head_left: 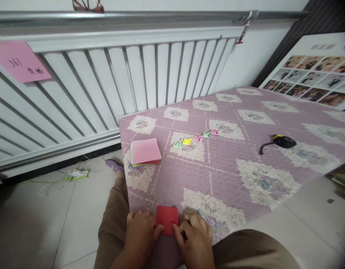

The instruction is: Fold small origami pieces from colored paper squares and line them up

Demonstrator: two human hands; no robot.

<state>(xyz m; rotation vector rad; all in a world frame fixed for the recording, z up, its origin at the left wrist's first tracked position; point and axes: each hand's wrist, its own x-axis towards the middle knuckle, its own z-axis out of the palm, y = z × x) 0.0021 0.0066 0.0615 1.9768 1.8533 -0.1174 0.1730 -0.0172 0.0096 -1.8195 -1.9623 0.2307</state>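
A small red square of paper lies on the near edge of the cloth-covered table, between my two hands. My left hand is closed at its left side, with the thumb on the lower left corner. At the lower right corner, the thumb of my right hand presses on the paper while the other fingers curl in. Farther up is a stack of coloured paper sheets, pink on top. To its right, several small folded paper pieces in green, yellow and pink form a slanting row.
A patterned purple tablecloth covers the table. A black object with a short strap lies to the right, and a photo board leans behind. A white radiator borders the far side. On the floor at left sits a power strip with cables.
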